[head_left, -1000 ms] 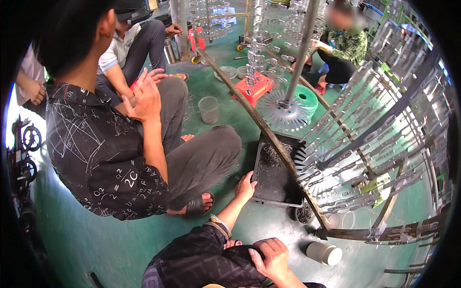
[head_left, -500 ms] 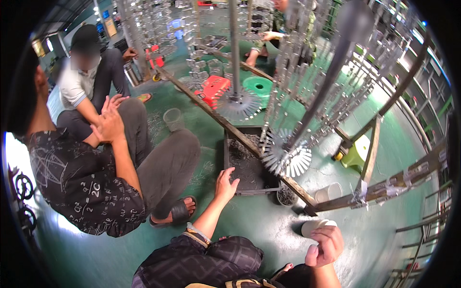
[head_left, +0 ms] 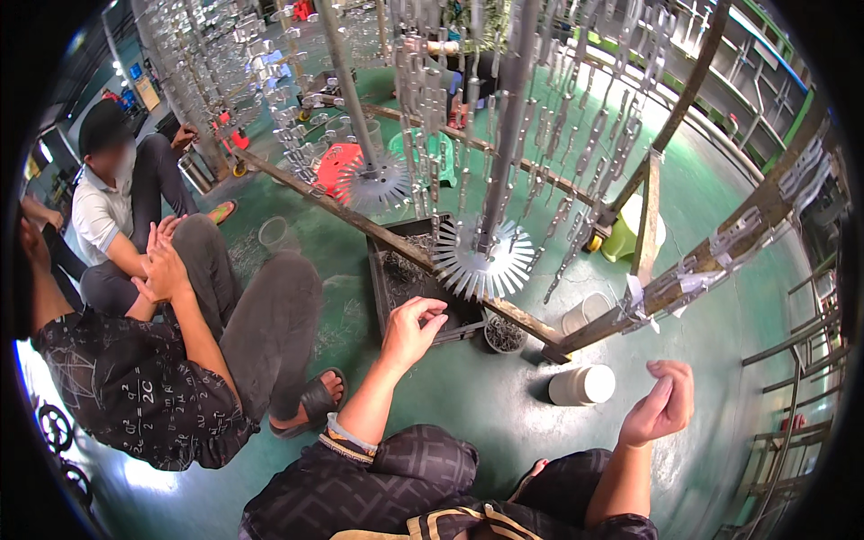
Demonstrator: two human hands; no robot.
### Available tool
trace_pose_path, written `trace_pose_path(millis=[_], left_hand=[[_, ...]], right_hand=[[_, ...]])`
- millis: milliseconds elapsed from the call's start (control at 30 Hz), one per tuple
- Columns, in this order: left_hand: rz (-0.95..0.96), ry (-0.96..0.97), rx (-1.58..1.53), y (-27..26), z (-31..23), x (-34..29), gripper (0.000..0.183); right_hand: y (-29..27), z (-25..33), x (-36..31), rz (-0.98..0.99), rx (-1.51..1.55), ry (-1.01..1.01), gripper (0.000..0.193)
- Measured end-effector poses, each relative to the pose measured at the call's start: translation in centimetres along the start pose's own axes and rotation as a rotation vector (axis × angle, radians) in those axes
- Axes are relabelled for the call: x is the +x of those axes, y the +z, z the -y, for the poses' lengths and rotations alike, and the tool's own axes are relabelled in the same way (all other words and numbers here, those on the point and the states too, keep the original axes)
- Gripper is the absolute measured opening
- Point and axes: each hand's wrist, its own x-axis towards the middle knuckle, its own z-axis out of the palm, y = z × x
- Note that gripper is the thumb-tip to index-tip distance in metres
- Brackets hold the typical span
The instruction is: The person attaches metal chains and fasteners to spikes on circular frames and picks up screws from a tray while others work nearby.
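My left hand [head_left: 414, 331] is over the near edge of a black tray [head_left: 465, 317]. Its fingers are bent in toward the thumb; anything between them is too small to make out. Dark small metal pieces [head_left: 396, 268] lie in the tray's far part. My right hand [head_left: 661, 407] is raised over the floor at the right, thumb and fingers pinched together, and what they hold, if anything, cannot be seen. To its left a white cup [head_left: 576, 387] lies on its side. A small tub [head_left: 504, 335] of dark metal pieces stands at the tray's right corner.
A wheeled metal frame [head_left: 540, 331] hung with chains of metal clips [head_left: 598, 153] rises ahead, with slotted discs [head_left: 484, 259] on its posts. A clear cup [head_left: 587, 313] and a green stool [head_left: 633, 229] stand at right. Two people [head_left: 135, 387] sit close on my left.
The view has turned a little to the right. My left hand's spread fingers have curled in. My right hand has moved away from the white cup, rightward and up.
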Motion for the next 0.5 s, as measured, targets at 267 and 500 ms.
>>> trace_pose_path(millis=[267, 500], left_hand=[[0.302, 0.247, -0.025, 0.6, -5.7, 0.9, 0.016], [0.735, 0.358, 0.044, 2.1, -7.8, 0.2, 0.015]], right_hand=[[-0.4, -1.8, 0.4, -0.104, 0.105, 0.435, 0.009], [-0.2, -3.7, 0.5, -0.032, 0.098, 0.516, 0.023]])
